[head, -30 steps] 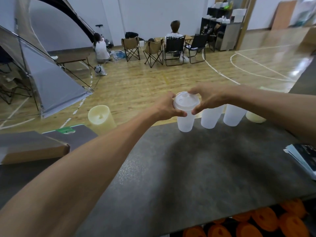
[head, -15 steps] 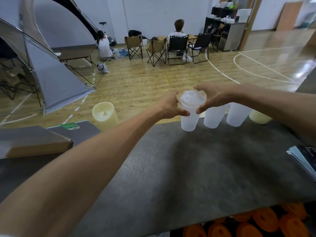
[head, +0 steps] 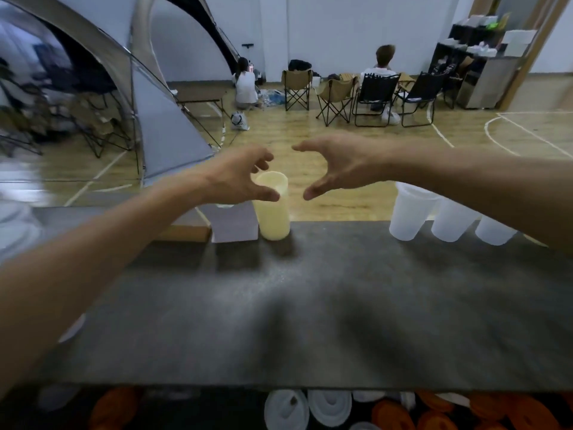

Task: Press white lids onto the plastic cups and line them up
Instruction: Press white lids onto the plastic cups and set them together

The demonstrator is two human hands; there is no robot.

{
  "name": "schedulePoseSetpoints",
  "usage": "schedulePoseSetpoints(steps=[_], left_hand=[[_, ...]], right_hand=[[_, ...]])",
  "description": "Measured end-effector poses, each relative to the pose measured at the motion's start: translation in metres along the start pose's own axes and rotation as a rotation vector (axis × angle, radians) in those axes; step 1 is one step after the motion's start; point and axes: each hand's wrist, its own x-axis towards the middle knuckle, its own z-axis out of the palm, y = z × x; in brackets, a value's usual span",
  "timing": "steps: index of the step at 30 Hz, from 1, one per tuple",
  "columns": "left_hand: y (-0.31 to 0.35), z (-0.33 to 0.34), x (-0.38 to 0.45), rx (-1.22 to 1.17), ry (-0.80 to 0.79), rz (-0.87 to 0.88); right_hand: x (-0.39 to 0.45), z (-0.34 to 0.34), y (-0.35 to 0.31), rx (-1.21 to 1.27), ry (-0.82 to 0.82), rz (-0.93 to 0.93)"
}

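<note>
Three translucent plastic cups stand in a row at the table's far edge on the right: the left cup (head: pixel 409 215), the middle cup (head: pixel 451 223) and the right cup (head: pixel 493 234). My right forearm hides their tops, so their lids are hard to make out. My left hand (head: pixel 238 178) and my right hand (head: pixel 338 162) hover side by side left of the row, fingers spread and curved, holding nothing. Between and just below them stands a pale yellow cylinder (head: pixel 273 209); my left thumb overlaps its rim in the picture.
The grey table (head: pixel 310 290) stretches across the view. A grey block (head: pixel 232 225) and a flat cardboard box (head: pixel 183 232) lie left of the cylinder. White (head: pixel 310 408) and orange rolls (head: pixel 390 414) sit under the near edge. Beyond are a tent, folding chairs and seated people.
Both hands have let go of the lidded cup and moved left. The cup now stands at the left end of the row. The view has swung left.
</note>
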Motion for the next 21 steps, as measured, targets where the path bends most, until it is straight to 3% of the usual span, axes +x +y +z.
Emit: schedulePoseSetpoints(steps=[5, 12, 21], left_hand=[[-0.098, -0.048, -0.092, 0.130, 0.059, -0.156], [-0.208, -0.086, -0.213, 0.191, 0.018, -0.310], [-0.282, -0.070, -0.280, 0.262, 0.027, -0.400]], right_hand=[[0.048, 0.020, -0.103, -0.052, -0.005, -0.212], [0.100, 0.069, -0.233, -0.059, -0.099, -0.369], [0.146, 0.126, -0.339, -0.064, -0.176, -0.497]])
